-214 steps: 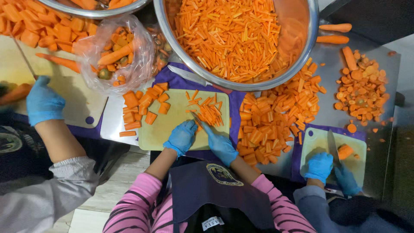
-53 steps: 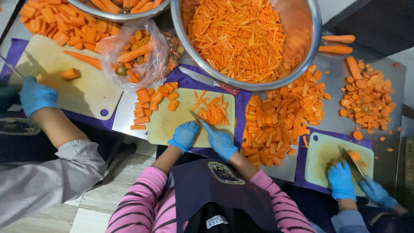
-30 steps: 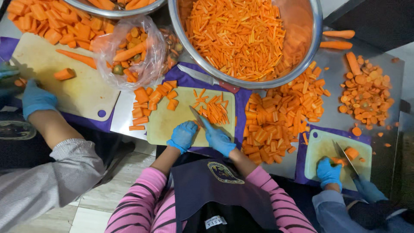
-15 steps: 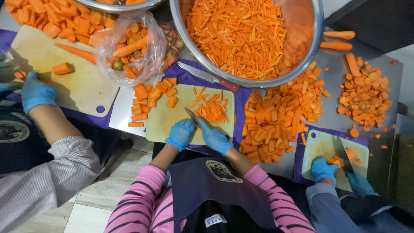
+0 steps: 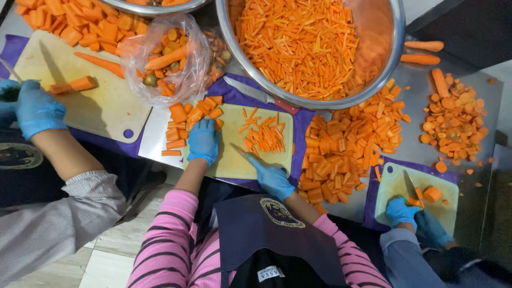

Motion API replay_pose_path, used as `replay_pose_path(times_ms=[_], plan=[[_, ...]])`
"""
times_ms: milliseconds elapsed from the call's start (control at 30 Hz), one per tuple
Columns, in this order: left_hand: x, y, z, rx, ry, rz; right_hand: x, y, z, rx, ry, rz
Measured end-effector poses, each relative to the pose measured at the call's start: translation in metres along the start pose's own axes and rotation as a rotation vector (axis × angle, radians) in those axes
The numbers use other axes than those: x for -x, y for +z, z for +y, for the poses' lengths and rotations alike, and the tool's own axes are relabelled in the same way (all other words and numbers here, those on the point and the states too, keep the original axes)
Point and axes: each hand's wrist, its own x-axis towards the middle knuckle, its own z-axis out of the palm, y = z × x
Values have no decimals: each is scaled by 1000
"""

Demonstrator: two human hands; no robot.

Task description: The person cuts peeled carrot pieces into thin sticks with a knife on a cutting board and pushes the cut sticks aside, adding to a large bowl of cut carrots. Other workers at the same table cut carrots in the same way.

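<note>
Left hand (image 5: 203,140), blue-gloved, rests fingers curled on carrot chunks (image 5: 184,120) at the left edge of the pale cutting board (image 5: 229,160), while the right hand (image 5: 272,178) grips a knife (image 5: 241,152) whose blade points toward the carrot sticks (image 5: 263,133) lying mid-board, below the steel bowl (image 5: 394,48).

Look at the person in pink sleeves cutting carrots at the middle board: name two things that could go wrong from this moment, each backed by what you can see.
1. The spare knife lies wedged between the cutting board and the steel bowl; a reach for carrot sticks might brush its blade.
2. The left hand rests on the carrot chunks while the right hand holds a knife close by; a slip could nick the glove.
</note>
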Motion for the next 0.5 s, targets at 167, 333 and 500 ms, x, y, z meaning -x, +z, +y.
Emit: replay_pose_path(times_ms=[167,333,500], plan=[[12,8,9,77,300,-193,-2,-2,23,16,115,-7],[71,22,52,175,461,-160,-3,-7,17,-29,157,-61],[82,30,61,106,359,-157,2,-25,-5,-100,98,-102]])
